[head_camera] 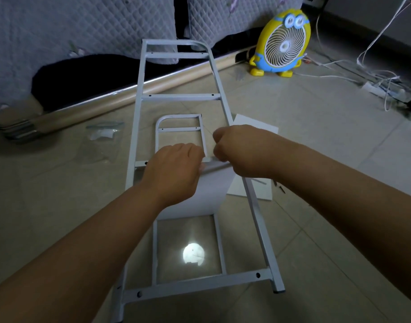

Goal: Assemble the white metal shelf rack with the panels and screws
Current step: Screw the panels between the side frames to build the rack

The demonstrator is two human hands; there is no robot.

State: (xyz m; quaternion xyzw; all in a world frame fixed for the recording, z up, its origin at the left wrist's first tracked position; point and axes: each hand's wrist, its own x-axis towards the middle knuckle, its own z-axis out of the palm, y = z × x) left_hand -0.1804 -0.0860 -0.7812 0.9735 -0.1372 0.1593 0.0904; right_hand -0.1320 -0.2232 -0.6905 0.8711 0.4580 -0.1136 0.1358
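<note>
Two hands meet midway along the white frame [181,97] lying on the middle of the floor [316,159]. The left hand [174,166] grips a white panel [207,194] by its top edge; the right hand [237,150] is clenched beside it, on what I cannot tell.

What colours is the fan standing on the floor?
The fan is yellow and blue with a white grille; head view.

tiled floor [316,148] with fan [285,45], panel [258,124], power strip [372,87]
</note>
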